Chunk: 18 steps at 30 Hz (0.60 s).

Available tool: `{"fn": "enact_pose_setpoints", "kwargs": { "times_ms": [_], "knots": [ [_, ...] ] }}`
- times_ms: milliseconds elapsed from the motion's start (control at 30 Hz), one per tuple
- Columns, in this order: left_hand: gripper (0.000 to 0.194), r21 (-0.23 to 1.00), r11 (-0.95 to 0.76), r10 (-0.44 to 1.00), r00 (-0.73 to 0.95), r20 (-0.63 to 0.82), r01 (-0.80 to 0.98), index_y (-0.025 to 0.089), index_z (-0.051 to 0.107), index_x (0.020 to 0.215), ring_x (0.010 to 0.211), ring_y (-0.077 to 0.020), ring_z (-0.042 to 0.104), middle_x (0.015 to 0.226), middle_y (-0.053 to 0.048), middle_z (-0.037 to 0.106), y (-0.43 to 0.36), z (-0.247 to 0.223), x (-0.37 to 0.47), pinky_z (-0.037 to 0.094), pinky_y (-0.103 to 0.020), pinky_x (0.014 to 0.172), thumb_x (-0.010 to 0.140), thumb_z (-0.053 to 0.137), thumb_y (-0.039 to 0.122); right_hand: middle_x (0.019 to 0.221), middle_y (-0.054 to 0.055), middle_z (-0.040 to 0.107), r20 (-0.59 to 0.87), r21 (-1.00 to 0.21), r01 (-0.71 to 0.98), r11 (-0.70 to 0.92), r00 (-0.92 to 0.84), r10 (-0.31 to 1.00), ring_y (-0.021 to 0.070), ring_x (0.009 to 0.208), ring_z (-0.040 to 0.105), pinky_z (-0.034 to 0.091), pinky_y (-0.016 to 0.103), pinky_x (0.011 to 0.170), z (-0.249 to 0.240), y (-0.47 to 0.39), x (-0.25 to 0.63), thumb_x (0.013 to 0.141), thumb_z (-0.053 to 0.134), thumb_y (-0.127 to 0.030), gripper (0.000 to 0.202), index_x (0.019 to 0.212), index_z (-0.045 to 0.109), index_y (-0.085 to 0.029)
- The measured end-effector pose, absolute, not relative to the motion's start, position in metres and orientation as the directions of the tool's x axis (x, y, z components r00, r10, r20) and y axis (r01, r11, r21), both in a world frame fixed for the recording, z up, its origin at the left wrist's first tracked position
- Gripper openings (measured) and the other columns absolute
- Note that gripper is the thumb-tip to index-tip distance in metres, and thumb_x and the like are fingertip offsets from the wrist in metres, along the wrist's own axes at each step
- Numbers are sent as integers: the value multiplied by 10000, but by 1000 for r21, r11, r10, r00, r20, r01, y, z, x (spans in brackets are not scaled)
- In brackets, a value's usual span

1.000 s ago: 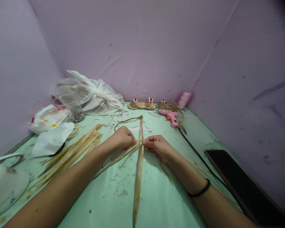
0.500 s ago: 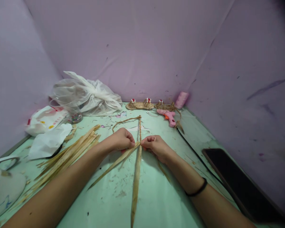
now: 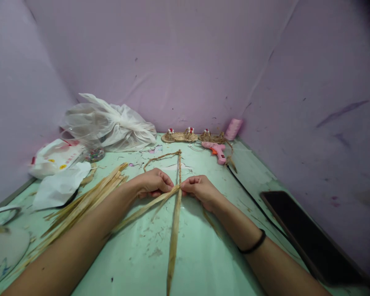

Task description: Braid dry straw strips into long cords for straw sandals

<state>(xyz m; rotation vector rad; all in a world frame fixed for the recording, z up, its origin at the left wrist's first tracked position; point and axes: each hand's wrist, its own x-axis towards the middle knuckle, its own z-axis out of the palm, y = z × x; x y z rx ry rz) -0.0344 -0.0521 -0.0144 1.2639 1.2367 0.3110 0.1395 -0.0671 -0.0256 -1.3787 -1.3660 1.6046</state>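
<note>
At the middle of the table a thin braid [image 3: 180, 168] of dried plant strips runs away from me, then bends left at its far end. My left hand [image 3: 154, 183] pinches a pale strip [image 3: 144, 209] that slants down to the left, close to the braid's near end. Opposite it, my right hand [image 3: 202, 190] is closed at the braid's end, fingertips on the strips there; a strip [image 3: 212, 224] trails from under it. Between the hands a wider strip [image 3: 173, 246] hangs straight toward me, held by neither hand. The fingertips nearly meet at the joint.
A pile of dried strips [image 3: 89, 201] lies left of my left forearm. Behind are a white plastic bag [image 3: 120, 127], woven soles with beads [image 3: 180, 137], a pink glue gun [image 3: 215, 151] and a pink thread spool [image 3: 233, 129]. A dark phone-like slab [image 3: 308, 234] lies right.
My left hand has shifted slightly, and its strip now lies a little differently, with a thinner piece showing beneath. The right hand stays at the braid's end. The whole view has moved slightly.
</note>
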Motion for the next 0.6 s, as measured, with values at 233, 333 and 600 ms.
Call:
{"fn": "enact_pose_setpoints", "kwargs": {
  "times_ms": [233,333,600],
  "knots": [
    [181,819,377,769,346,-537,432,127,610,665,315,-29,278,428,42,460,-52,-15,-30,139,-182,330,533,616,251,426,-30,496,-314,-946,162,-279,-261,913,42,386,291,191,203,398,-28,-66,139,564,568,-190,94,492,545,-134],
    [197,832,354,769,375,-518,427,128,610,661,316,-37,279,398,46,423,-53,-14,-29,132,-185,331,562,613,299,391,-47,437,-302,-946,196,-258,-247,921,42,382,272,180,202,395,-33,-64,137,567,557,-186,104,481,520,-139],
    [215,783,450,747,299,-593,428,114,605,666,289,-26,269,482,3,525,-53,-10,-29,106,-188,313,587,573,310,460,-23,490,-226,-966,183,-184,-240,944,67,446,371,260,201,441,-43,-61,136,552,529,-160,42,517,534,-137]
  ]
}}
